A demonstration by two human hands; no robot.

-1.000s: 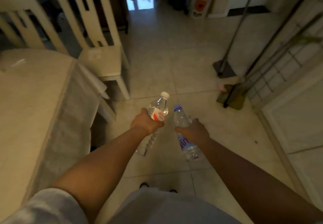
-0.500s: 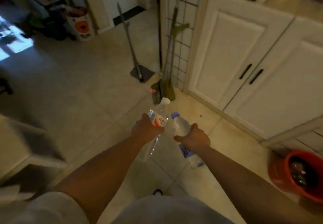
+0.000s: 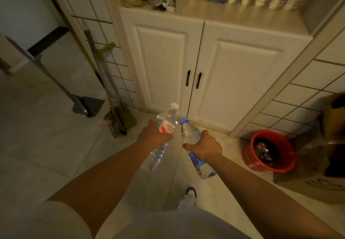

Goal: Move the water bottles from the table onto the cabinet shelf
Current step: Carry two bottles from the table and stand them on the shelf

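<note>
1. Clear plastic white-capped bottle point(image 3: 166, 125), red-labelled, sits gripped in the left hand point(image 3: 153, 136).
2. Right hand point(image 3: 205, 147) fingers wrap the blue-capped bottle point(image 3: 190, 134).
3. Both bottles hang over the floor before the cabinet doors point(image 3: 233, 74); the shelf point(image 3: 214, 11) above looks crowded, though blurred.

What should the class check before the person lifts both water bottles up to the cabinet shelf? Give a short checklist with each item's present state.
1. Left hand grips the red-label bottle: ok.
2. Right hand grips the blue-cap bottle: ok.
3. Both caps on: ok.
4. Bare room on the cabinet shelf in front of the stored goods: ok.
5. Red bucket out of the path: ok, off to the right.
6. Shelf within reach: cannot tell.
</note>
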